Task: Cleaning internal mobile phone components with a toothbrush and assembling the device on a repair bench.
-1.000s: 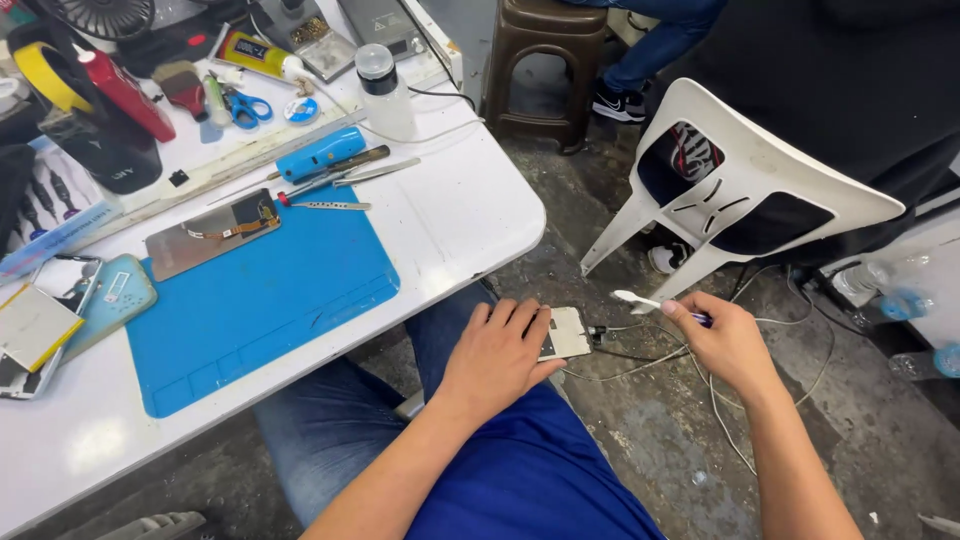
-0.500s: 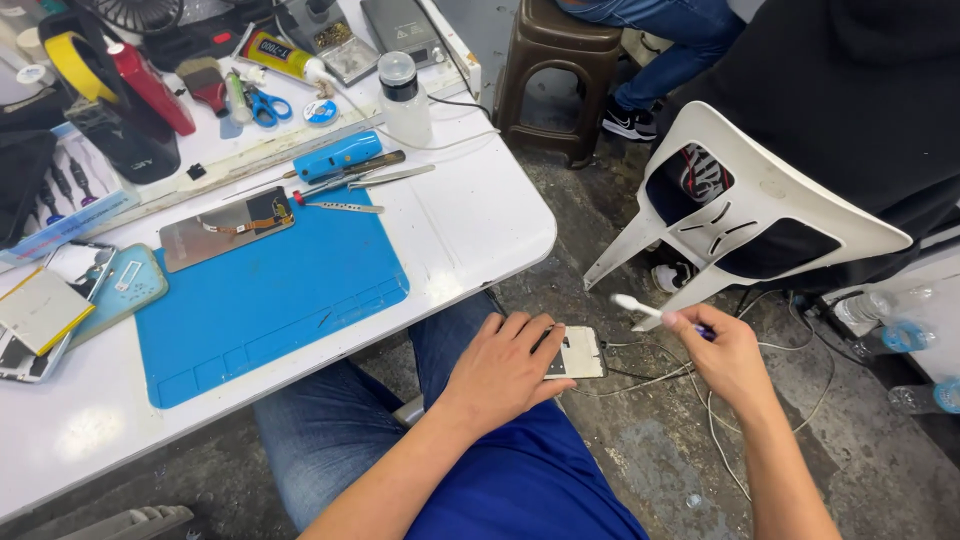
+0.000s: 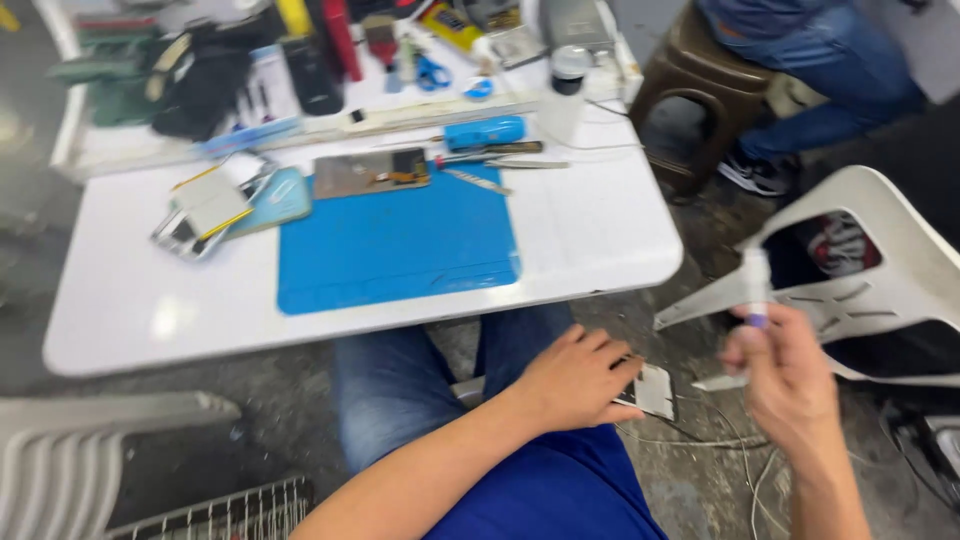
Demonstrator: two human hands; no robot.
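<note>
Head view, left to right: a grey chair back [image 3: 90,450] sits near left, then the white surface [image 3: 590,230] carrying a blue mat [image 3: 400,245], an opened phone [image 3: 372,172] and a blue screwdriver [image 3: 485,132] farther off. Below its near edge, the left hand [image 3: 575,380] presses flat on a small white part [image 3: 655,390] on the knee, grip released. The right hand [image 3: 790,375], blurred, pinches a thin white tool [image 3: 755,280], before a white plastic chair [image 3: 880,260].
</note>
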